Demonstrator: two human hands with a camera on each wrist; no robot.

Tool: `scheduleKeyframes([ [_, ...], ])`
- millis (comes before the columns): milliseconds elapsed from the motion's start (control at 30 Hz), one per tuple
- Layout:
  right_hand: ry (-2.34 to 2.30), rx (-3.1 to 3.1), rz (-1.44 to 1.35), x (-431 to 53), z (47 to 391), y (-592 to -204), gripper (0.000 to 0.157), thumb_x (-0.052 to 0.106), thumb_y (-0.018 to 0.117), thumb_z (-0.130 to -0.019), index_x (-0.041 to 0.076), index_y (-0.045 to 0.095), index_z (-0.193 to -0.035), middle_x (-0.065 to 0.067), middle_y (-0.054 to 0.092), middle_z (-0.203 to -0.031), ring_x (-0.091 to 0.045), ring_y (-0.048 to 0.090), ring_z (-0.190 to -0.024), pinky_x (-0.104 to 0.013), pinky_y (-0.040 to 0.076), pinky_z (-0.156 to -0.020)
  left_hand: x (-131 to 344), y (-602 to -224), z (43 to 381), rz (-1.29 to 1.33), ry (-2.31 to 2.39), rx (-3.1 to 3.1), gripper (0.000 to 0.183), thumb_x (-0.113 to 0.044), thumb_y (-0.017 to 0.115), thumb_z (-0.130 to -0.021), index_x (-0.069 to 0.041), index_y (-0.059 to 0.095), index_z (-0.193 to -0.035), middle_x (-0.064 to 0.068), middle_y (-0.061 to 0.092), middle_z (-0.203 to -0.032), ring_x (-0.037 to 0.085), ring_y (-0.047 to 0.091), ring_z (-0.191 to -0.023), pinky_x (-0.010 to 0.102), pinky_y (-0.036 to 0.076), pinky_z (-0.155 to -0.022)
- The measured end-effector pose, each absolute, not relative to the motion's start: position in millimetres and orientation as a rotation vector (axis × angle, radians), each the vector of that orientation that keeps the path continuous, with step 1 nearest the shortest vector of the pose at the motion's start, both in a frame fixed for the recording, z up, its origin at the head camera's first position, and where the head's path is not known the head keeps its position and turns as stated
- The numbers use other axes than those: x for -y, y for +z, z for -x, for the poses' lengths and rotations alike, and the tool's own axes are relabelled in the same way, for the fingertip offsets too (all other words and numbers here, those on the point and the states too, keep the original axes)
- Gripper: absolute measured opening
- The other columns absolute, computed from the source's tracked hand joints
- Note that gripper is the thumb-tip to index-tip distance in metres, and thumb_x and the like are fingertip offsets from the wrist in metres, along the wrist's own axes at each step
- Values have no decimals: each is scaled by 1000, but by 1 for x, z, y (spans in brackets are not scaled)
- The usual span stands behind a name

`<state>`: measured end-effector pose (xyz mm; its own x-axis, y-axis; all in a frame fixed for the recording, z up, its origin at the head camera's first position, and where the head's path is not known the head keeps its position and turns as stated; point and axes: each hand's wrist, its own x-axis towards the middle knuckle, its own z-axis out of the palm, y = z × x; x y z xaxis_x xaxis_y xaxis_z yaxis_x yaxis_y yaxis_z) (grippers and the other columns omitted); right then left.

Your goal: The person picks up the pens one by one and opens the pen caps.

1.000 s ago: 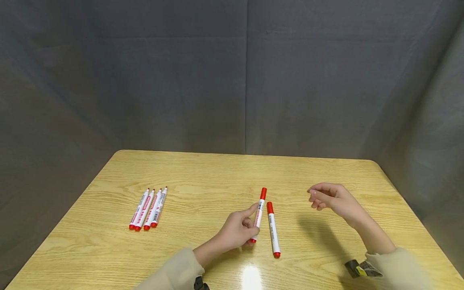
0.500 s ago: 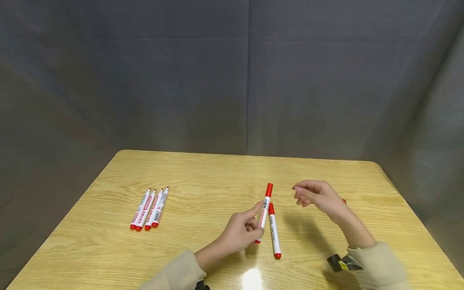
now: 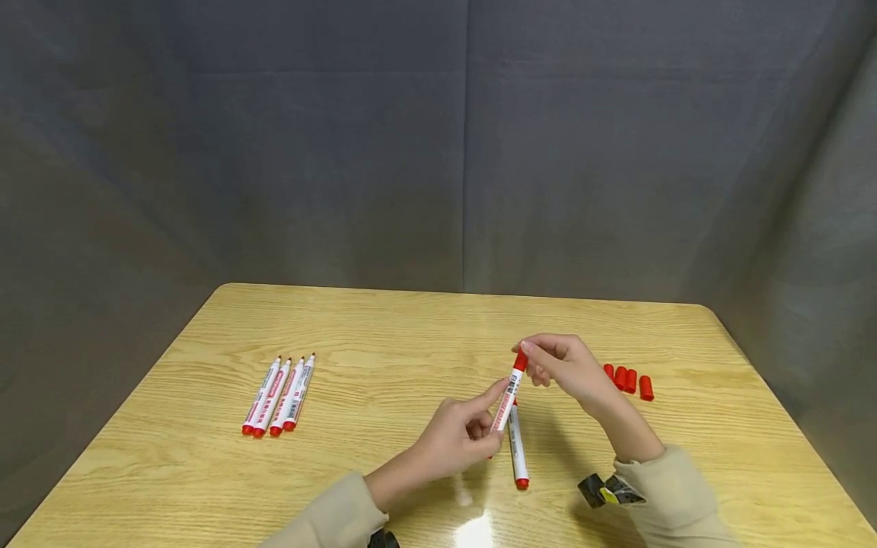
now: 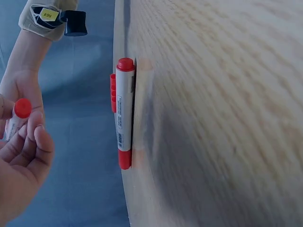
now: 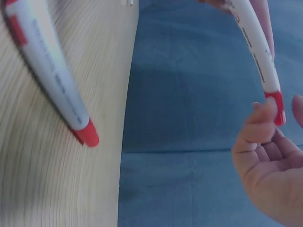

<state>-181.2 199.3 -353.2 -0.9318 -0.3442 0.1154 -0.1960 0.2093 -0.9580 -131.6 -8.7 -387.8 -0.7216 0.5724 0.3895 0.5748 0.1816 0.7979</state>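
Note:
My left hand [image 3: 452, 434] grips a white whiteboard marker [image 3: 505, 407] by its barrel, tilted with the red cap [image 3: 521, 360] up and to the right. At that cap is my right hand [image 3: 565, 365], its thumb and forefinger around it. The right wrist view shows the forefinger on the red cap [image 5: 278, 109] and the thumb close beside it. Below the held marker a second capped marker [image 3: 518, 453] lies on the table, its cap partly covered in the head view. The left wrist view shows this lying marker [image 4: 125, 104] in full.
Several uncapped markers [image 3: 281, 396] lie side by side at the left of the wooden table [image 3: 384, 327], tips pointing away. Several loose red caps [image 3: 630, 380] stand in a row at the right, beyond my right wrist. A grey curtain [image 3: 342, 167] surrounds the table.
My right hand has moved left to the cap of the held marker, uncovering the row of loose caps. The left hand has raised its marker slightly and shifted it right.

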Motion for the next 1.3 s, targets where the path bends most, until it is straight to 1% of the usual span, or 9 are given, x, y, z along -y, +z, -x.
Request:
scheduleKeyframes([
  [100,-1858,-2343,513,-196,181,-353,26,16,52,-93,-9,60,-96,0,51,-63,-9,44,-54,-24,39,-51,7,-399,137,1201,-1596,2388,64,7,58,-77,0,37,-138,3,55,-58,-2,38,-47,11,36,-44],
  [200,-1889,-2347,523,-194,181,-353,23,13,52,-93,-8,60,-90,0,52,-63,-9,43,-53,-23,37,-49,5,-402,137,1204,-1587,2350,64,5,57,-78,-3,37,-138,0,54,-57,-3,36,-45,11,34,-41],
  [433,-1957,-2341,491,-188,181,-350,22,11,52,-93,-8,59,-85,-1,52,-62,-9,44,-53,-22,38,-49,-1,-401,135,1071,-1450,2283,57,-14,65,-83,-5,44,-135,-7,42,-50,-8,26,-42,10,26,-37],
  [567,-1984,-2340,463,-185,180,-347,23,10,52,-93,-10,58,-84,-1,51,-62,-9,44,-53,-21,39,-49,-2,-399,134,1029,-1428,2248,52,-9,62,-83,-2,46,-133,-6,43,-48,-9,24,-40,9,23,-35],
  [700,-2036,-2298,458,-185,179,-346,24,9,50,-93,-12,57,-82,0,49,-60,-8,43,-51,-20,38,-47,-3,-394,135,1087,-1480,2202,50,-4,58,-84,2,45,-132,-4,46,-48,-9,26,-40,10,25,-33],
  [767,-2068,-2259,460,-187,179,-346,23,8,49,-93,-9,58,-80,1,49,-59,-7,43,-51,-20,38,-47,-3,-391,135,1112,-1508,2198,50,-2,58,-83,3,45,-131,-3,46,-48,-8,26,-40,10,25,-33],
  [1000,-2162,-2121,508,-192,180,-345,25,8,50,-93,8,63,-72,2,51,-58,-6,43,-51,-17,37,-47,-1,-377,136,1115,-1787,2259,47,5,57,-84,9,43,-129,-3,38,-46,-5,26,-39,13,23,-37],
  [1133,-2207,-2071,567,-192,179,-343,28,6,48,-94,10,64,-71,3,52,-58,-5,43,-50,-17,37,-46,1,-372,137,1117,-1851,2268,47,5,57,-84,10,44,-129,-2,38,-46,-2,27,-40,15,24,-38],
  [1300,-2282,-2007,648,-189,176,-338,29,5,47,-94,11,65,-72,4,53,-59,-5,44,-51,-16,36,-46,5,-363,135,1125,-1881,2236,47,3,59,-84,5,47,-129,-5,36,-47,1,28,-40,16,24,-37],
])
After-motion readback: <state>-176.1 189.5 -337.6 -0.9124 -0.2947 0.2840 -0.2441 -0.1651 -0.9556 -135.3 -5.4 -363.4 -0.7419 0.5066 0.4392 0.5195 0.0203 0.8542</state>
